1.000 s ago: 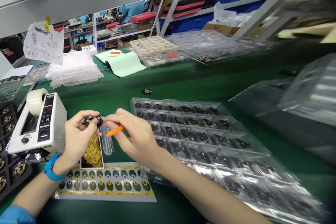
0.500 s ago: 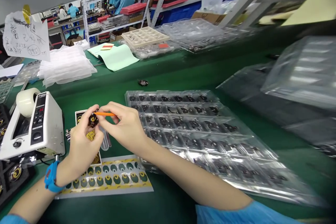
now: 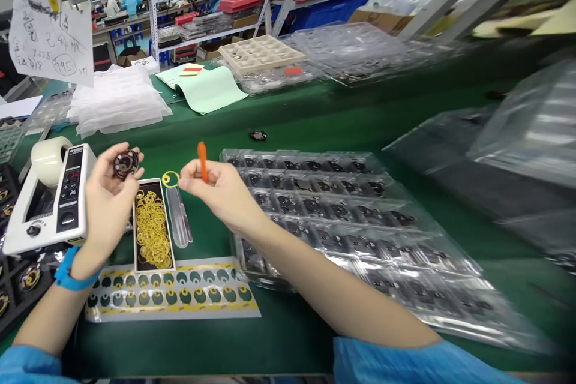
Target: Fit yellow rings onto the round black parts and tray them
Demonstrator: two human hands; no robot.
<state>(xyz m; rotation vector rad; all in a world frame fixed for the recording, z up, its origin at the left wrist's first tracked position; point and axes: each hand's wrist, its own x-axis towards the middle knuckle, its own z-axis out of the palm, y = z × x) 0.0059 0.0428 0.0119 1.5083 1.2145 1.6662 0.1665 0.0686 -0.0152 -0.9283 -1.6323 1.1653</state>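
Observation:
My left hand (image 3: 107, 201) holds a round dark watch-movement-like part (image 3: 126, 164) in its curled fingers. A thin yellow ring (image 3: 171, 186) is pinched at the fingertips of my right hand (image 3: 229, 198). That same hand grips an orange stick-like tool (image 3: 203, 162), which points upward. The two hands are apart. Between and below them lies a narrow white-rimmed box (image 3: 135, 234) full of similar yellow rings (image 3: 153, 228). Beside the box is a clear elongated plastic case (image 3: 179, 219). In front lies a sheet of yellow and dark round stickers (image 3: 180, 313).
A white tape dispenser (image 3: 74, 192) stands at left, near a dark foam tray (image 3: 13, 312) with round parts. Clear compartment trays (image 3: 310, 225) holding dark parts spread to the right. One loose dark part (image 3: 258, 135) lies behind them. A beige tray (image 3: 261, 54) sits on the ledge.
My hands have separated. The left moved left and up with the round part. The right turned the orange tool upright and now shows a yellow ring at its fingertips. The ring box is uncovered.

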